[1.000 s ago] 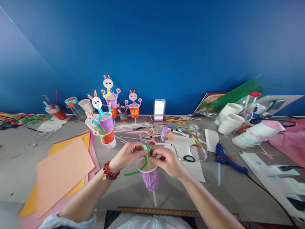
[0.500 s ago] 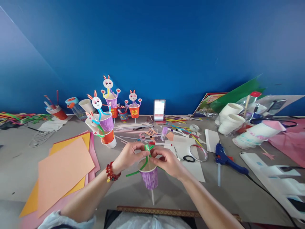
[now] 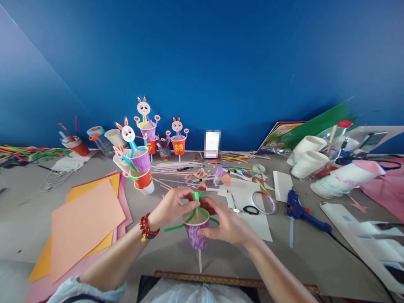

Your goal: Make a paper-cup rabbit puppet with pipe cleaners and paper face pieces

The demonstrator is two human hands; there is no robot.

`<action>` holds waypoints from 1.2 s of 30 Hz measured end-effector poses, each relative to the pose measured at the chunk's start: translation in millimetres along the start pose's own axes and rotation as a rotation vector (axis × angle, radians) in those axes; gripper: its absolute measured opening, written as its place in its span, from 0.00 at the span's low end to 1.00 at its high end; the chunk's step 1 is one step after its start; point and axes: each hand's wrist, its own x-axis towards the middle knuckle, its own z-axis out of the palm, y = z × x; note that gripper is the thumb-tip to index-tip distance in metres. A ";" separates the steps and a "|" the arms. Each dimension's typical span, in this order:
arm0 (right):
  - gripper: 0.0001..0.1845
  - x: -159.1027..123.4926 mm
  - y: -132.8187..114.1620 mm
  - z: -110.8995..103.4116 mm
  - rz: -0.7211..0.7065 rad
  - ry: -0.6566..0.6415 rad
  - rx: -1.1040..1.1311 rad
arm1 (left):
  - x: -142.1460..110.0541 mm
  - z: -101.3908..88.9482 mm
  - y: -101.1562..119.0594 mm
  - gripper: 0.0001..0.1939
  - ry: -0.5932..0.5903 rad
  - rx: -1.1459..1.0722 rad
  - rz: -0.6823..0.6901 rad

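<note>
In front of me a purple-coloured paper cup stands upright, with a white stick below it. Green pipe cleaners rise from inside the cup, are gathered at the top, and have loose ends sticking out on both sides. My left hand, with a red bead bracelet, pinches the gathered pipe cleaners above the rim. My right hand is round the cup's right side, thumb on the outer wall and forefinger up near the pipe cleaners. Its other fingers are partly hidden.
Rabbit figures on cups stand at the back left, behind stacked coloured paper. To the right lie scissors, a roll of tape, a blue glue gun with its cord, and a white power strip.
My right hand has shifted from the pipe cleaners down to the cup, its thumb now against the outer wall. My left hand keeps its pinch in about the same place.
</note>
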 end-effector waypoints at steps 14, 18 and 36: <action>0.33 6.3 0.9 -1.5 -0.053 0.004 0.099 | -1.4 9.8 -17.7 0.14 0.115 -0.340 -0.067; 0.32 7.0 4.7 -0.1 -0.068 0.028 0.123 | -2.0 8.3 -20.2 0.14 0.090 -0.514 -0.074; 0.18 10.9 -1.5 -21.3 -0.141 0.206 -0.003 | -26.2 56.6 -51.3 0.25 -0.007 -0.930 -0.073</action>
